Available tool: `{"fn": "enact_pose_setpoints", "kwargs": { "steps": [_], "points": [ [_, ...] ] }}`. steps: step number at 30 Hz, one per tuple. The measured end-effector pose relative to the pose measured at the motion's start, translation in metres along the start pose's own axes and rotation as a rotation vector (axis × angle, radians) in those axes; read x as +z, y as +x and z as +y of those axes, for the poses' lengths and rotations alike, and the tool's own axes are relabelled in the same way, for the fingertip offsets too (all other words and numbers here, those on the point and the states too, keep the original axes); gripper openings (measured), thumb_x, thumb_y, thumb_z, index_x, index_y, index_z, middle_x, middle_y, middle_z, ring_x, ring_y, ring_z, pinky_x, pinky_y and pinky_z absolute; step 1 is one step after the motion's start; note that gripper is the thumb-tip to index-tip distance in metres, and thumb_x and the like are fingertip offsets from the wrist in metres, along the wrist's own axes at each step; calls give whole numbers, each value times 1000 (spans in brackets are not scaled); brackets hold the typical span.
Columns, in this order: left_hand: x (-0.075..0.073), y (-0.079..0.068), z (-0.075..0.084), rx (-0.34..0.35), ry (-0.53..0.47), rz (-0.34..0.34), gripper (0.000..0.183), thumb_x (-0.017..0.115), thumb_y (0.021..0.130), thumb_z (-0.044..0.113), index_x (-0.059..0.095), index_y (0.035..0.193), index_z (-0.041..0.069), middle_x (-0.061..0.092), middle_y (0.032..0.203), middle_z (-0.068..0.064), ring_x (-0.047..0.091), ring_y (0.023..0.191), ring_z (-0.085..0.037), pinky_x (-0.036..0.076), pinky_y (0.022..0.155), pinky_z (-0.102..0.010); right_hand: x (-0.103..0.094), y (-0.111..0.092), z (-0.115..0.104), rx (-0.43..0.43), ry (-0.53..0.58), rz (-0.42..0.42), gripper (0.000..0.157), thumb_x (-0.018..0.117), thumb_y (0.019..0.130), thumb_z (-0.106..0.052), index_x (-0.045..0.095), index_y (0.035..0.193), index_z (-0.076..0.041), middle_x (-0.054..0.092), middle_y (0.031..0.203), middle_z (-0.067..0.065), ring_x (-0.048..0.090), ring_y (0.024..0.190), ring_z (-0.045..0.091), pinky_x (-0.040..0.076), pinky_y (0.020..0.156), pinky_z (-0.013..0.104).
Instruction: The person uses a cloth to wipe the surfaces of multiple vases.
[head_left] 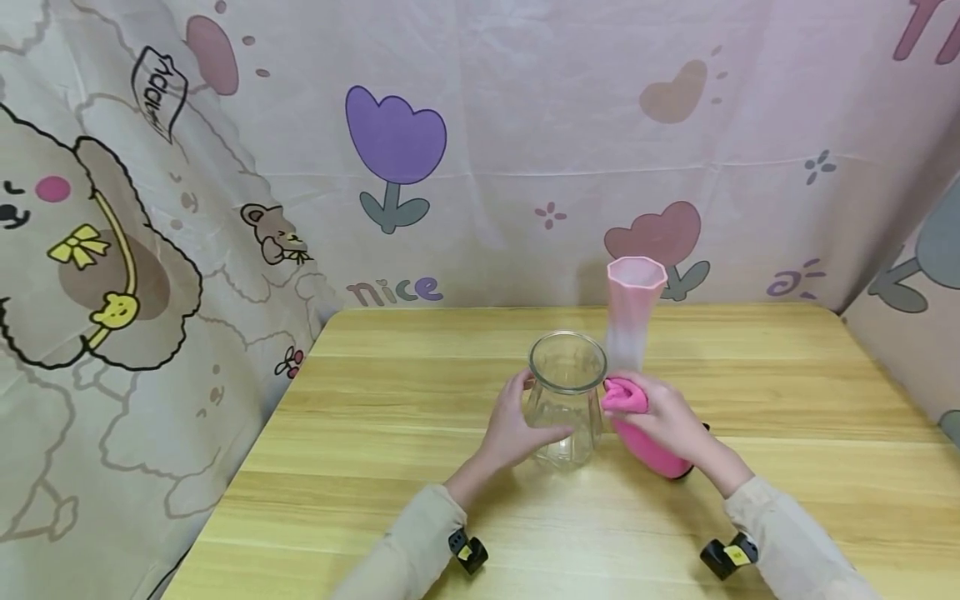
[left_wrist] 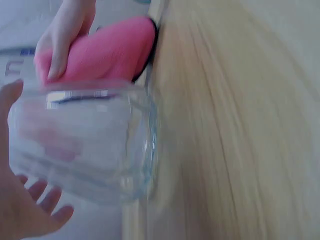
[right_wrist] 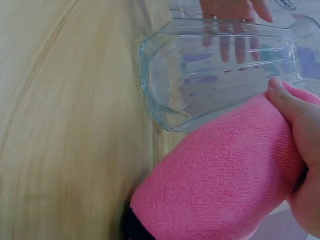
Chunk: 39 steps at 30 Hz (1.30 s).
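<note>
Above the table point(head_left: 360, 450), the right hand point(head_left: 671, 417) is clutching pink cloth point(right_wrist: 220, 175), the left hand point(head_left: 516, 427) spreading loose-fingered beside a glass vase point(head_left: 572, 400).

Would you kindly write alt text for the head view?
A person's right hand holds a pink cloth beside a clear glass vase, with the left hand spread at its other side. A pink-and-white vase stands behind on the wooden table.
</note>
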<state>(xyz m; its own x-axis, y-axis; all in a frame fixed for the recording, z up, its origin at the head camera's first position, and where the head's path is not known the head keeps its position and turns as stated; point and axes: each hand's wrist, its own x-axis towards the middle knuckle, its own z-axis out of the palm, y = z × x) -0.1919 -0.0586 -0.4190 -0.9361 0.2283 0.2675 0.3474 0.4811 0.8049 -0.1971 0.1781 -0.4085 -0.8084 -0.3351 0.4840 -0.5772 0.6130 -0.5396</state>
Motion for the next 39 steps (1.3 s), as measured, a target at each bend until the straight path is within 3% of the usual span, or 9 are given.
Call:
{"fn": "enact_pose_setpoints", "kwargs": {
  "steps": [5,10,14,19,22,26,33,39],
  "points": [
    [13,-3,14,-18,124,165,96,78,57,54,36,132,10,46,124,-4,44,112,-19,42,92,-41,0,1,2,8,11,48,47,77,69,-7,58,111,0,66,97,12,62,89,27,52,74,41],
    [25,-3,21,-51,183,314,95,78,52,58,40,124,10,47,117,-1,44,104,-15,43,88,-34,-1,0,1,18,12,66,47,77,68,-7,59,111,-1,66,98,11,61,90,25,52,74,40],
    [30,-4,23,-64,207,340,94,77,52,60,40,122,9,46,114,-1,43,101,-14,43,86,-32,-1,0,0,32,17,69,47,77,69,-8,59,112,-2,66,99,11,60,90,25,52,75,39],
    [28,-3,21,-59,207,319,91,79,53,56,42,120,8,47,112,-2,45,99,-15,45,84,-34,-3,0,-1,49,22,64,46,77,70,-10,59,113,-3,66,100,11,60,91,25,51,76,38],
    [24,0,18,-55,154,269,88,81,53,51,44,120,7,49,112,-2,46,100,-16,45,84,-34,-4,0,-1,57,25,62,46,76,71,-10,59,113,-3,66,101,11,60,92,25,51,76,38],
    [13,5,13,-67,16,150,88,84,53,44,45,123,9,50,114,-2,47,104,-17,44,89,-38,-4,0,-1,67,33,59,46,76,72,-10,59,114,-4,66,101,11,60,93,26,51,77,38],
    [-7,18,-1,-44,-275,-159,83,82,64,17,40,135,14,46,131,-3,40,121,-21,27,105,-47,-3,-1,1,55,34,66,45,76,71,-10,60,113,-4,66,100,10,60,91,23,52,76,31],
    [-20,33,-12,-17,-395,-399,83,73,71,-1,31,141,10,32,144,-8,28,132,-24,20,110,-43,-3,-2,1,50,46,65,44,76,71,-10,60,112,-4,66,100,9,60,91,21,51,77,29]
  ]
}}
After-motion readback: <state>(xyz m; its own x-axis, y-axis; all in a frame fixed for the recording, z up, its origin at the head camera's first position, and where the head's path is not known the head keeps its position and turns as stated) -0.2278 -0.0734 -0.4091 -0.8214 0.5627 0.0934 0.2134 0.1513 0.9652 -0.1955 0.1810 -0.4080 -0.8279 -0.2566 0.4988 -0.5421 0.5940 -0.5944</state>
